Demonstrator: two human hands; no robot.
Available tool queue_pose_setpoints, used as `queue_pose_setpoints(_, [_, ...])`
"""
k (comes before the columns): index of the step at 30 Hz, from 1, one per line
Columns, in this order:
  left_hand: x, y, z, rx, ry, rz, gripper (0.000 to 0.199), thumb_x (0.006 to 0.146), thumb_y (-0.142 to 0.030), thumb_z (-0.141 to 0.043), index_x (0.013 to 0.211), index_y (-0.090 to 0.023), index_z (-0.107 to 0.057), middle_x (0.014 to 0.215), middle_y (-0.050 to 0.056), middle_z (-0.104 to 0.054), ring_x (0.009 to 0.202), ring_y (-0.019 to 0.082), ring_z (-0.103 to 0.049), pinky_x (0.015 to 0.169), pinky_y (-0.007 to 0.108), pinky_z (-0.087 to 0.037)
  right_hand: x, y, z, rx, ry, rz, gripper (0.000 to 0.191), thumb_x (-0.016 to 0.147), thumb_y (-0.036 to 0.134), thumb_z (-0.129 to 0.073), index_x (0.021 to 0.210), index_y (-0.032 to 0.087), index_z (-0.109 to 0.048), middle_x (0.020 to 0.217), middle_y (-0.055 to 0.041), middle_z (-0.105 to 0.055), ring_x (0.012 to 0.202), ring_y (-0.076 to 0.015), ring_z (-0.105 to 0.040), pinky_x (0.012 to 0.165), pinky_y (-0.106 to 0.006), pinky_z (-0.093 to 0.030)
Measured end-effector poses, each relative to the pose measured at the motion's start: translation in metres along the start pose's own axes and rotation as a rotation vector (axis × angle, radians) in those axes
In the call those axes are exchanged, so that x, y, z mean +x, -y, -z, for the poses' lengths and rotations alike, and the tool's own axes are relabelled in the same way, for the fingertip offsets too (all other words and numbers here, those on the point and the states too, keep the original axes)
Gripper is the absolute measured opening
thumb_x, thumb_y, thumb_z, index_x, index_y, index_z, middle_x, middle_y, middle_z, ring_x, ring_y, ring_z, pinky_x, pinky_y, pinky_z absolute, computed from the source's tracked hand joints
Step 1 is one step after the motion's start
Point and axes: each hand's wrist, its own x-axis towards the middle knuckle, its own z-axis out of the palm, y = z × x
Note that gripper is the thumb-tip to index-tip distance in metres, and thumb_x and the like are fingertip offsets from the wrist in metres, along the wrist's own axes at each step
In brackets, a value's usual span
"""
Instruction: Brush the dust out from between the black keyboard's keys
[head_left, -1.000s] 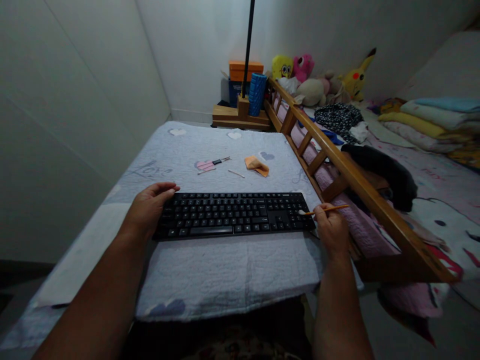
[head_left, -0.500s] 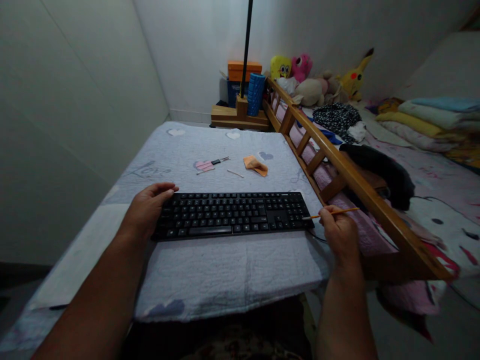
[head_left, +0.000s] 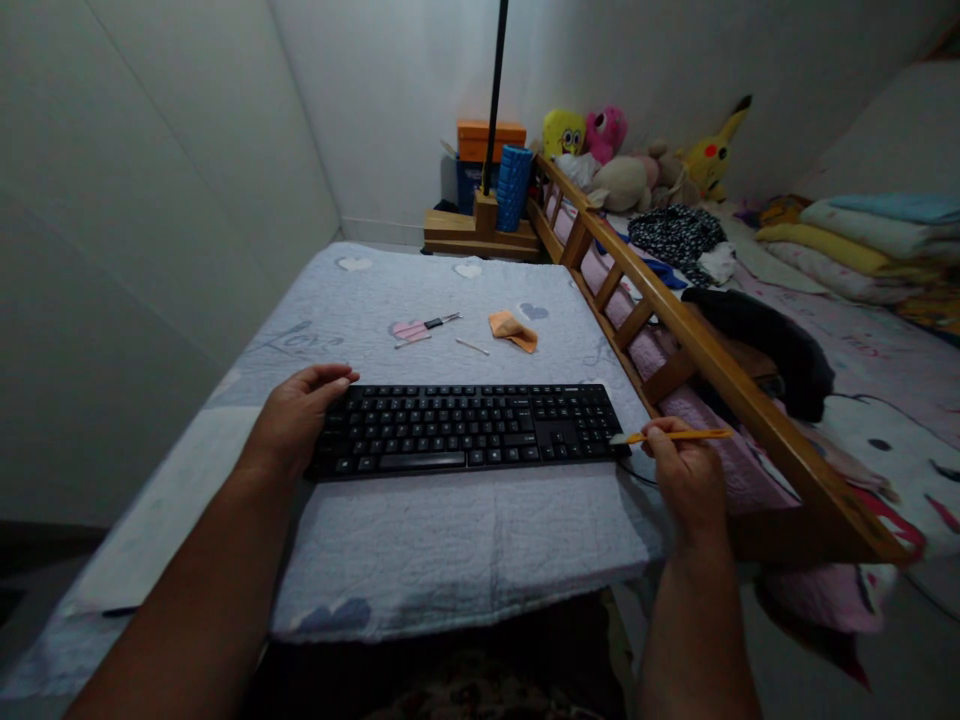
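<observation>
While the right hand [head_left: 686, 472] in head view pinches the brush [head_left: 701, 434], tip at the keyboard's [head_left: 442, 430] lower right keys, the left hand [head_left: 285, 415] is against its left end; can't tell if gripping. Keyboard lies flat on the cloth [head_left: 450, 530], between hands. Beyond it: small tool [head_left: 433, 323], two swabs [head_left: 472, 347], orange rag [head_left: 514, 332].

Free cloth [head_left: 465, 540] before keyboard [head_left: 442, 430], wooden rail [head_left: 712, 342] at right
</observation>
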Motion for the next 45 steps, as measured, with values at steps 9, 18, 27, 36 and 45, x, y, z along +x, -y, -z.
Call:
queue_pose_setpoints(9, [-0.002,-0.003,0.0,0.021,-0.006,-0.005,0.034,0.067,-0.032,-0.076,0.098,-0.019,-0.072,0.104,0.005,-0.076,0.074,0.016,-0.059,0.064,0.027,-0.045,-0.006,-0.005,0.007,0.21,0.064,-0.071,0.02,0.084,0.04,-0.058,0.079,0.022,-0.064,0.067,-0.0001,-0.063,0.067,-0.02,-0.061,0.064,-0.03,-0.045])
queue_pose_setpoints(18, [0.001,0.001,-0.001,0.02,-0.022,-0.039,0.031,0.065,-0.035,-0.075,0.093,-0.021,-0.073,0.095,0.005,-0.075,0.073,0.017,-0.063,0.064,0.027,-0.049,-0.023,0.033,-0.024,0.471,0.364,-0.006,0.024,0.092,0.047,-0.06,0.092,0.023,-0.064,0.08,-0.0011,-0.065,0.073,-0.0177,-0.065,0.07,-0.028,-0.051])
queue_pose_setpoints(27, [0.0,0.001,0.0,0.019,-0.008,-0.027,0.033,0.065,-0.036,-0.076,0.095,-0.021,-0.073,0.095,0.005,-0.074,0.073,0.017,-0.063,0.063,0.027,-0.05,-0.024,0.043,-0.039,0.369,0.493,0.085,0.023,0.096,0.044,-0.052,0.092,0.023,-0.06,0.077,-0.0011,-0.064,0.074,-0.0182,-0.063,0.07,-0.029,-0.048])
queue_pose_setpoints(36, [-0.006,-0.007,-0.002,0.031,-0.014,-0.021,0.032,0.065,-0.034,-0.074,0.093,-0.021,-0.072,0.087,0.004,-0.072,0.074,0.019,-0.063,0.066,0.029,-0.05,-0.016,0.032,-0.025,0.108,0.343,0.145,0.027,0.096,0.045,-0.046,0.085,0.024,-0.059,0.07,-0.0001,-0.063,0.069,-0.0201,-0.063,0.065,-0.03,-0.044])
queue_pose_setpoints(45, [-0.002,-0.002,-0.001,0.028,-0.01,-0.032,0.034,0.065,-0.035,-0.075,0.095,-0.021,-0.072,0.1,0.005,-0.076,0.079,0.018,-0.065,0.071,0.029,-0.051,-0.023,0.041,-0.023,0.253,0.291,0.141,0.026,0.096,0.045,-0.049,0.087,0.023,-0.06,0.072,-0.0003,-0.063,0.07,-0.0192,-0.062,0.066,-0.029,-0.046])
